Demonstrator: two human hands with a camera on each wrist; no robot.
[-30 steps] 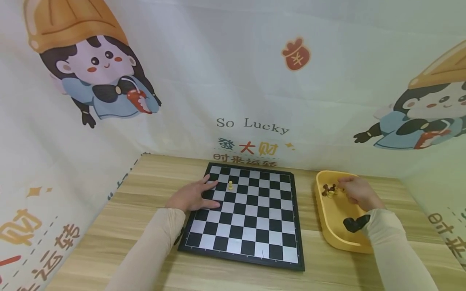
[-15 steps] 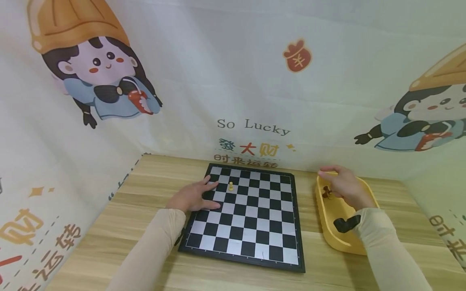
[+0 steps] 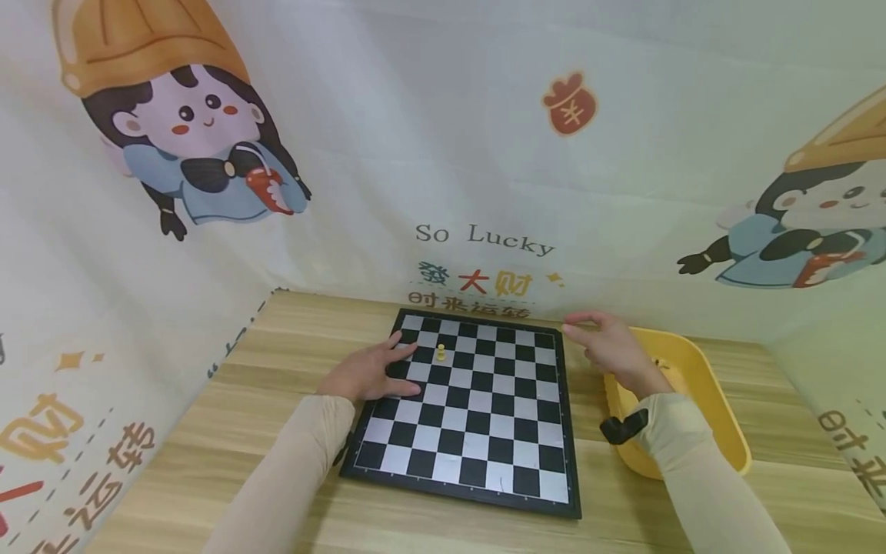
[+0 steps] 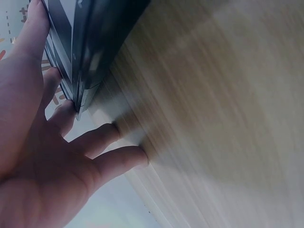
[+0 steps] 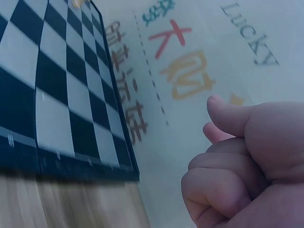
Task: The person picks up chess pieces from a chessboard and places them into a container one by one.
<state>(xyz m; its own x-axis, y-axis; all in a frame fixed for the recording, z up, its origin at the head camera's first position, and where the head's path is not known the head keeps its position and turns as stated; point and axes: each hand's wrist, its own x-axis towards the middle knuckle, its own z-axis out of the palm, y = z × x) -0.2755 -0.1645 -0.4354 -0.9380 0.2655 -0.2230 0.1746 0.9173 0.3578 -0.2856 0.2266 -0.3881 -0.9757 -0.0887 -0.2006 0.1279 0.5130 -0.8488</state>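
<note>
A black-and-white chessboard lies flat on the table. One pale yellow chess pawn stands on it toward the back left. My left hand rests at the board's left edge, thumb and some fingers over the squares; in the left wrist view other fingers reach down beside the board at the wood. My right hand hovers between tray and board, near the back right corner. Its thumb and index finger extend close together while the other fingers curl in; I cannot tell whether a piece is between the tips.
To the board's right stands a yellow tray, partly covered by my right forearm. Small chess pieces show inside, toward its back. A printed cloth hangs directly behind the wooden table.
My right hand has come up out of the tray and moved left toward the board's back right corner. The left hand and the standing pawn stay where they were.
</note>
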